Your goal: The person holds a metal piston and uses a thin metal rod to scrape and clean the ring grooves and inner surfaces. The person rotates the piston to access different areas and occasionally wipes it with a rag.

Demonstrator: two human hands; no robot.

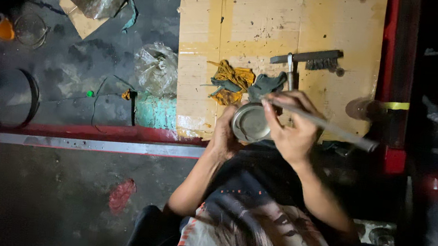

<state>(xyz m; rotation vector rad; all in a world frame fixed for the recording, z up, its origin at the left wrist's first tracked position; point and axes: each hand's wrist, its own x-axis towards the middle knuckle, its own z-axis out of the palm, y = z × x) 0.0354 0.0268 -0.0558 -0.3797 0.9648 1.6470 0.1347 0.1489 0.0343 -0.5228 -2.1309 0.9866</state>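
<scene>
Plainly, what I read off my head view, line by line:

Left hand: my left hand (225, 134) is one of two in view, fingers curled around the rim of one round, shallow grey metal part (251, 123), gripping it from the left.

Round part: dull, smooth, dish-shaped metal, held just above the near edge of the cardboard, between both hands.

Right hand: my right hand (293, 127) is clenched on one long thin grey metal rod (331, 127), whose far end runs out to the right.

Rod: straight and smooth; its near tip lies over the round part's upper rim.

Cardboard: one flat, creased brown cardboard sheet (250, 19), stained with dark spots.

Rags: two crumpled cloths, one yellow rag (232, 79) and one dark green rag (265, 84), touching each other just beyond the round part.

Brush: one dark wire brush with a straight handle (311, 57), lying beyond the rags.

Funnel: one small orange plastic funnel (2, 30), well apart at far left.

Ring: one large dark round hoop (8, 98) on the floor at left.
</scene>
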